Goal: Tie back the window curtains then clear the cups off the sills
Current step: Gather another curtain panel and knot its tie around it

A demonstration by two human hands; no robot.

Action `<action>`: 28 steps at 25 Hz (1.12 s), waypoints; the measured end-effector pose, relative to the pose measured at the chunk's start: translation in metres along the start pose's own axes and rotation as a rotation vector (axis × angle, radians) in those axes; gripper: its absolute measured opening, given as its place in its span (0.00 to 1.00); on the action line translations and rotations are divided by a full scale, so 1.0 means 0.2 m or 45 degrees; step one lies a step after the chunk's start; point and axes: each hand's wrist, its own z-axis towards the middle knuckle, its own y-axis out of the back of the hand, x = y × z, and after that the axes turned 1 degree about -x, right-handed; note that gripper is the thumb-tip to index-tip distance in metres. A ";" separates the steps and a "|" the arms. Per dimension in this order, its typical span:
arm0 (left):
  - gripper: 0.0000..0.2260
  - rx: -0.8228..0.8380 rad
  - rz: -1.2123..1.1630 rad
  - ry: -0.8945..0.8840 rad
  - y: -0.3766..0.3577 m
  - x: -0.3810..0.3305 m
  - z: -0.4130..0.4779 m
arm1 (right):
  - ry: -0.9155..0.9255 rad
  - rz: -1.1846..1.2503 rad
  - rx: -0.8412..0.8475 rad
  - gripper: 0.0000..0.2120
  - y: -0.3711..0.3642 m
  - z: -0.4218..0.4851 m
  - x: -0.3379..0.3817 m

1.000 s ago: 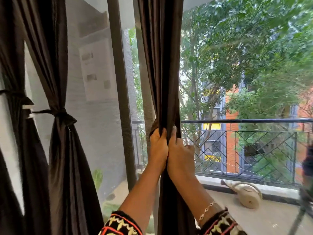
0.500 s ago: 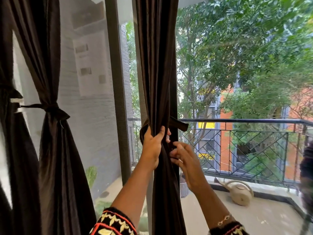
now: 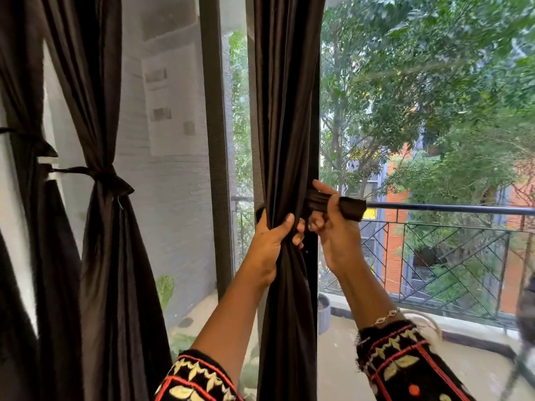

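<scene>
- The middle curtain [image 3: 285, 111] hangs bunched in front of the dark window frame [image 3: 215, 140]. The left hand [image 3: 269, 244] still has its grip clamped round the gathered folds, as it did half a second ago.
- The right hand [image 3: 337, 235] has changed. Its fingers were spread then and only reaching for the curtain's edge; now its grip is closed tight on the tie band [image 3: 351, 208].
- The band showed earlier as a short flap at the curtain's right edge. It is now drawn out to the right, with its free end sticking past the fist and across the balcony rail [image 3: 448, 209].
- A second ago both hands were pressed side by side on the cloth. They now sit slightly apart, fingertips near each other.
- To the left, the other curtain [image 3: 115, 270] remains cinched at its waist by its knot [image 3: 108, 179].
- A bracelet [image 3: 386, 315] shows on the right wrist, above the patterned cuff.
</scene>
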 end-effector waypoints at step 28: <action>0.16 -0.215 1.076 -0.859 0.06 0.13 -0.06 | 0.270 -0.157 0.242 0.17 -0.19 -0.13 0.04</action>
